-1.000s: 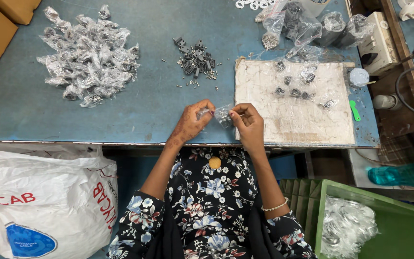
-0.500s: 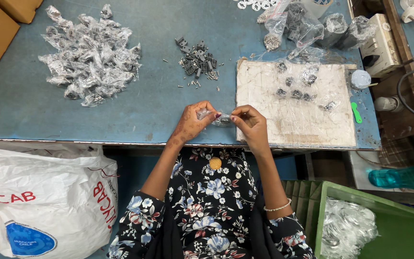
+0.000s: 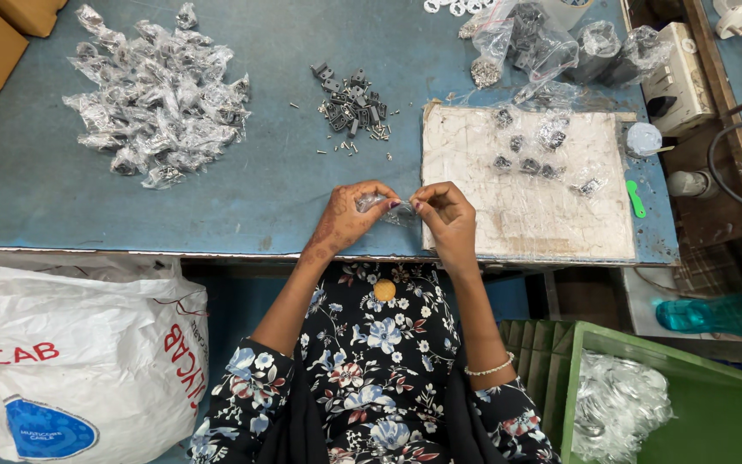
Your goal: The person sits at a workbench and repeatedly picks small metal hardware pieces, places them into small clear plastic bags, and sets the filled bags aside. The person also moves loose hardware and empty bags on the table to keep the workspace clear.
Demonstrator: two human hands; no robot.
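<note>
A small clear plastic pouch (image 3: 394, 209) with dark parts inside is pinched between both hands, just above the near edge of the blue table (image 3: 285, 185). My left hand (image 3: 347, 216) grips its left end and my right hand (image 3: 448, 216) grips its right end. A loose pile of small dark metal parts and screws (image 3: 351, 107) lies on the table beyond the hands. To the right, a worn white board (image 3: 530, 210) carries several small filled pouches (image 3: 541, 148).
A big heap of filled clear pouches (image 3: 156, 99) lies at the far left. Larger plastic bags (image 3: 530, 39) sit at the back right beside a socket box (image 3: 676, 77). A white sack (image 3: 70, 361) stands below left, a green crate (image 3: 732, 412) with clear bags below right.
Both hands stay at the table edge with the pouch. The fingers have shifted slightly, drawing the pouch tighter between them. Nothing else has moved.
</note>
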